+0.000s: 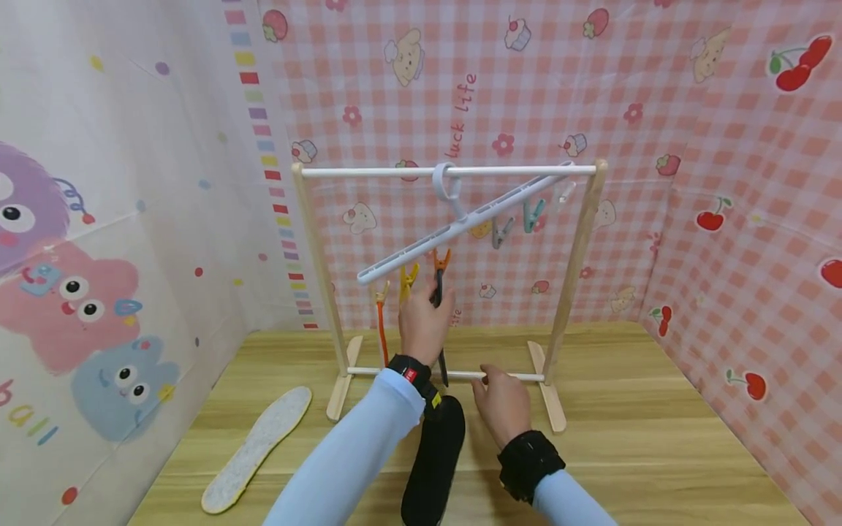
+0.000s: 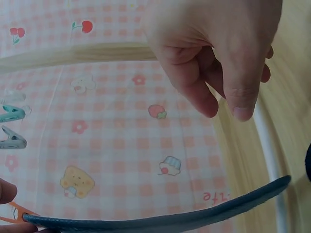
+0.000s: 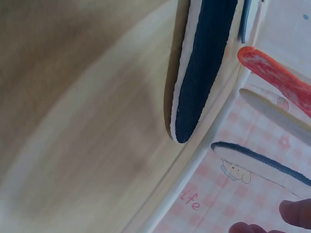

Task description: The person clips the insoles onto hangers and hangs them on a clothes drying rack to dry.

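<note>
A thin dark insole (image 1: 442, 358) hangs edge-on from an orange clip (image 1: 442, 259) below the pale hanger (image 1: 460, 226). My left hand (image 1: 426, 321) holds this insole near its top, just under the clip; in the left wrist view the thumb (image 2: 7, 191) and a finger sit on either side of the clip end. My right hand (image 1: 503, 402) is off to the right, near the rack's lower bar, its fingers loosely bent around nothing. The right wrist view shows the hanging insole's white face (image 3: 262, 170), beside a red insole (image 3: 279, 80) and a yellow-edged one (image 3: 279, 114).
A wooden rack (image 1: 575, 270) with white bars carries the slanted hanger. Yellow (image 1: 408, 277), grey (image 1: 502, 232) and teal clips (image 1: 533, 214) hang there too. On the table lie a black insole (image 1: 434, 460) and a grey insole (image 1: 256, 449). Patterned cloth surrounds the table.
</note>
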Available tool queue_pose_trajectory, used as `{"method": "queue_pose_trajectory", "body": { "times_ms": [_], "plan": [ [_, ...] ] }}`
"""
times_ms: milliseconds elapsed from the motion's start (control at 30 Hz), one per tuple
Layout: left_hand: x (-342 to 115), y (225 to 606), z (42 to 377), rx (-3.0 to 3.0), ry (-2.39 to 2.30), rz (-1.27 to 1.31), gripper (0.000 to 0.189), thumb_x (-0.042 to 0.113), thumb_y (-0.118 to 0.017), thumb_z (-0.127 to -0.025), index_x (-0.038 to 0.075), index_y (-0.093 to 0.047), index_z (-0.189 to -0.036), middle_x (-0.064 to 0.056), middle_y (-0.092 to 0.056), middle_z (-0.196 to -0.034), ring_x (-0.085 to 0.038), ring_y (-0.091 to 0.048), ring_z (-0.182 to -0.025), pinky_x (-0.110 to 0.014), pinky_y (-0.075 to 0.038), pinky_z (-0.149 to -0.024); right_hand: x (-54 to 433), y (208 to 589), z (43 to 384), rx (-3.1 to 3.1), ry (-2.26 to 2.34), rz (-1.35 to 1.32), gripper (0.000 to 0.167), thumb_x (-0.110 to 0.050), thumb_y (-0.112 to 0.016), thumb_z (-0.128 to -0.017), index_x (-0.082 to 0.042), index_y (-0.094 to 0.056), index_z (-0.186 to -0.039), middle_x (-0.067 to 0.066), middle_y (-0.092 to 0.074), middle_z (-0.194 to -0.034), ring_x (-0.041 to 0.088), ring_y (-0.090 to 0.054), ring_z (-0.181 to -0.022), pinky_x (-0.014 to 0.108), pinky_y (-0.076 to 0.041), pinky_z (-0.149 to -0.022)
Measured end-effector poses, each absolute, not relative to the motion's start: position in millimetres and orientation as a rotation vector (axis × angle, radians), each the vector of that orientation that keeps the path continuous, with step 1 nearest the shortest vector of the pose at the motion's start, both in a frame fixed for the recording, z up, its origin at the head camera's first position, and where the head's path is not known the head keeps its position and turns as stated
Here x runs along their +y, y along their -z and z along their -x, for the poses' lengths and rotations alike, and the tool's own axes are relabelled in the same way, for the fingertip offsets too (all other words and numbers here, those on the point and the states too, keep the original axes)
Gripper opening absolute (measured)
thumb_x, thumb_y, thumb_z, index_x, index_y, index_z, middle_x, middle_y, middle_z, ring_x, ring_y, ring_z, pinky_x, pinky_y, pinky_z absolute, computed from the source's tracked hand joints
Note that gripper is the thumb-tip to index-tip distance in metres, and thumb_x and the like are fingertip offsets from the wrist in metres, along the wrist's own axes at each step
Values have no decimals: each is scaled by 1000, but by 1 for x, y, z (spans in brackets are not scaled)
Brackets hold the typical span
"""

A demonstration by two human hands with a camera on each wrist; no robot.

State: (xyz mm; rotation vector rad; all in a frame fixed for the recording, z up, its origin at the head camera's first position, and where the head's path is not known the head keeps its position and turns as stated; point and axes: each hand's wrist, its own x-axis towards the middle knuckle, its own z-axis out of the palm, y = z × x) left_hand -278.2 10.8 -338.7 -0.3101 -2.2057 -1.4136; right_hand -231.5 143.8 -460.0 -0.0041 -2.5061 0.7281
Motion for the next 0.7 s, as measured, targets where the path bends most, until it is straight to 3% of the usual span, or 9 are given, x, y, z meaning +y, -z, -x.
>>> {"method": "queue_pose_trajectory", "body": {
  "times_ms": [100,200,267,367,533,667,700],
  "plan": [
    [9,344,274,-2215,1438,294,33,32,-61,-99,5,-71,-114,-7,-71,-82,-16,-59,-60,-30,-44,-52,144,463,226,-2524,-746,13,28,-14,-74,-87,3,-72,-108,12,-73,-85,31,-69,-74,45,-53,-65],
    [5,350,270,-2252,1449,265,43,35,-61,-99,3,-67,-125,-11,-73,-107,-19,-69,-86,-34,-54,-71,145,464,220,-2549,-775,26,28,-15,-75,-86,3,-72,-108,13,-73,-85,32,-69,-75,45,-53,-66],
    [2,354,268,-2271,1473,257,47,37,-61,-98,2,-63,-130,-13,-69,-119,-24,-68,-103,-38,-55,-82,146,464,217,-2568,-788,36,28,-17,-75,-87,3,-72,-107,14,-73,-86,32,-69,-76,46,-53,-66],
    [-3,361,266,-2282,1477,250,50,37,-62,-98,0,-62,-131,-15,-67,-123,-28,-64,-114,-43,-52,-91,146,465,212,-2585,-809,36,29,-18,-74,-87,2,-72,-108,14,-73,-87,32,-69,-78,46,-53,-66],
    [-9,371,265,-2294,1394,264,46,36,-63,-97,0,-66,-126,-15,-70,-117,-30,-66,-107,-45,-53,-87,149,469,206,-2603,-814,30,31,-20,-74,-88,1,-72,-110,15,-73,-90,34,-69,-79,46,-53,-66],
    [-13,379,262,-2366,1319,288,39,32,-63,-97,4,-68,-124,-14,-71,-110,-26,-66,-80,-40,-50,-68,151,469,201,-2640,-811,49,35,-25,-74,-88,1,-72,-111,16,-73,-94,34,-69,-82,47,-53,-67],
    [-14,381,261,-2392,1304,292,38,32,-64,-97,5,-68,-124,-14,-70,-110,-26,-65,-80,-40,-50,-68,152,468,200,-2654,-806,56,36,-26,-74,-88,1,-71,-112,16,-73,-95,34,-69,-82,47,-53,-66]
  ]
}}
